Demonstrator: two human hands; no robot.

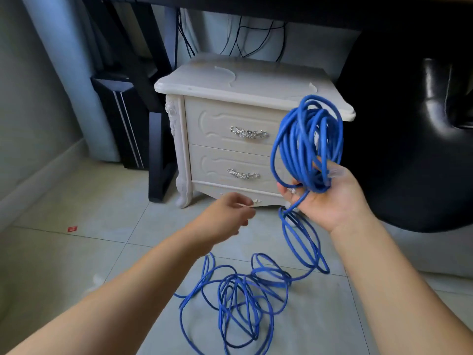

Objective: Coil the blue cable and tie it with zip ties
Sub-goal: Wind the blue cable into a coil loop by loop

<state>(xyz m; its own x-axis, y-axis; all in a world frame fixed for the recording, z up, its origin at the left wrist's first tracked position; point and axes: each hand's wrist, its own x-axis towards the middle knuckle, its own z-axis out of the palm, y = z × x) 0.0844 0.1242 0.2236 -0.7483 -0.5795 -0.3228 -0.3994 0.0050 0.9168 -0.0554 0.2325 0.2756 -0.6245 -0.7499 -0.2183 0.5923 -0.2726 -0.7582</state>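
Coiling half done: cable (308,142) loops gathered in the right grip (330,198), the rest loose on the floor.

The left grip (227,213) hangs loosely curled, seemingly holding nothing, though blurred. Right of it, the right grip closes on one bundle of loops standing above it; a tangle trails below it. Next, I judge, the left must feed up slack. One cable, two hands, no zip ties seen.

Home room, white nightstand (238,139), tiled floor (76,252)
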